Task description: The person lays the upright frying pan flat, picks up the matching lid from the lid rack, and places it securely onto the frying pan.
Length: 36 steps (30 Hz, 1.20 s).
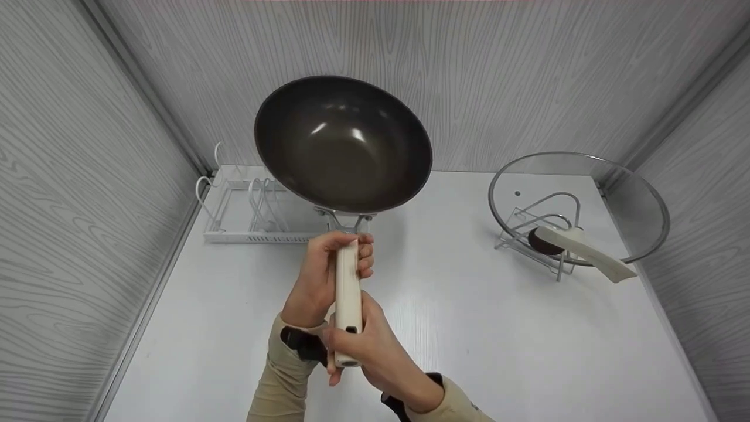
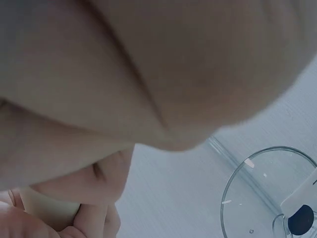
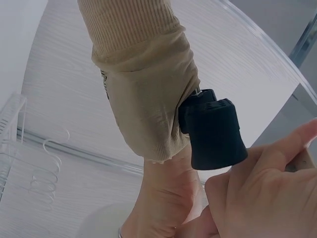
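A dark wok (image 1: 343,143) with a cream handle (image 1: 347,293) is held up above the white table (image 1: 498,340), its bowl tilted toward the camera. My left hand (image 1: 328,272) grips the upper part of the handle near the metal bracket. My right hand (image 1: 363,346) grips the handle's lower end. In the left wrist view the left hand (image 2: 99,198) fills most of the frame, its fingers curled round the cream handle (image 2: 47,208). The right wrist view shows my right hand (image 3: 257,198) beside the left sleeve (image 3: 141,84) and its black wrist camera (image 3: 214,128).
A glass lid (image 1: 577,205) with a cream handle leans on a wire stand (image 1: 542,225) at the back right; the lid (image 2: 270,193) also shows in the left wrist view. A white wire rack (image 1: 249,214) stands at the back left. Grey panel walls enclose the table.
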Motion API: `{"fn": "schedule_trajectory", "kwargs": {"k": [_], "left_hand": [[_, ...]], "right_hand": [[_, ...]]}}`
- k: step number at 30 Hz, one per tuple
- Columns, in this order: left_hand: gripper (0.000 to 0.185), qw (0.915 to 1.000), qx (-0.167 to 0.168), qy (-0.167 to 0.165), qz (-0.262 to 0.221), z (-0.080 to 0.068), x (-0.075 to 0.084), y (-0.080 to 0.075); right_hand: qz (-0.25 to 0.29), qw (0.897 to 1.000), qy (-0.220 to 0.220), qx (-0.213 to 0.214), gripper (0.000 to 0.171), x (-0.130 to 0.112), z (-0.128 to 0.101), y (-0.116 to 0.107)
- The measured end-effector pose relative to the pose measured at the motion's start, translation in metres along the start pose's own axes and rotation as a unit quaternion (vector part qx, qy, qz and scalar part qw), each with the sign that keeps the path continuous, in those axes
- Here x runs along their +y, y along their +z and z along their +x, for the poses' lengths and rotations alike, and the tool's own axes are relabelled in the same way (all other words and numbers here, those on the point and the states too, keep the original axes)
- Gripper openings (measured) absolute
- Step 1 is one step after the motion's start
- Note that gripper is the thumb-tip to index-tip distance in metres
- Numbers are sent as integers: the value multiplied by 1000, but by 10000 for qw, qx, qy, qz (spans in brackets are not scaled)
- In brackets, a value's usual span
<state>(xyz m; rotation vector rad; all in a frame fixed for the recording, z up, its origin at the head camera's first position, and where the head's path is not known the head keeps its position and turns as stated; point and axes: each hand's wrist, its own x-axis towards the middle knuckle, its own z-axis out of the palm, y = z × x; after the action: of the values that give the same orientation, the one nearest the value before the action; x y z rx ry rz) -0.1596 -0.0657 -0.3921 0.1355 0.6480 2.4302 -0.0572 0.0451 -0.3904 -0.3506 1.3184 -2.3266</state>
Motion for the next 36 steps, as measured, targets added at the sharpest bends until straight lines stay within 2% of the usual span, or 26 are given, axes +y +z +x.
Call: {"fn": "schedule_trajectory", "kwargs": {"k": [4, 7, 11, 19, 23, 29, 36], "left_hand": [[20, 9972, -294, -133, -670, 1, -2, 1], [25, 9948, -384, -179, -926, 2, -4, 1], [32, 9949, -287, -79, -960, 2, -6, 2], [29, 9954, -203, -9, -935, 2, -4, 7], [29, 9948, -258, -23, -985, 2, -3, 8], [25, 9957, -163, 97, -911, 1, -2, 10], [24, 9923, -283, 29, -1203, -2, -1, 11]], "right_hand": [[112, 9999, 13, -29, 37, 2, 2, 1], [133, 9999, 81, 21, 36, 3, 3, 2], [76, 9997, 177, 115, 37, 3, 3, 3], [-65, 9998, 190, 78, 46, 1, 3, 4], [-39, 9999, 168, -8, 48, -2, 3, 3], [-44, 9995, 230, -192, 45, -5, 5, 0], [60, 9981, 407, -467, 54, -9, 5, -5]]}}
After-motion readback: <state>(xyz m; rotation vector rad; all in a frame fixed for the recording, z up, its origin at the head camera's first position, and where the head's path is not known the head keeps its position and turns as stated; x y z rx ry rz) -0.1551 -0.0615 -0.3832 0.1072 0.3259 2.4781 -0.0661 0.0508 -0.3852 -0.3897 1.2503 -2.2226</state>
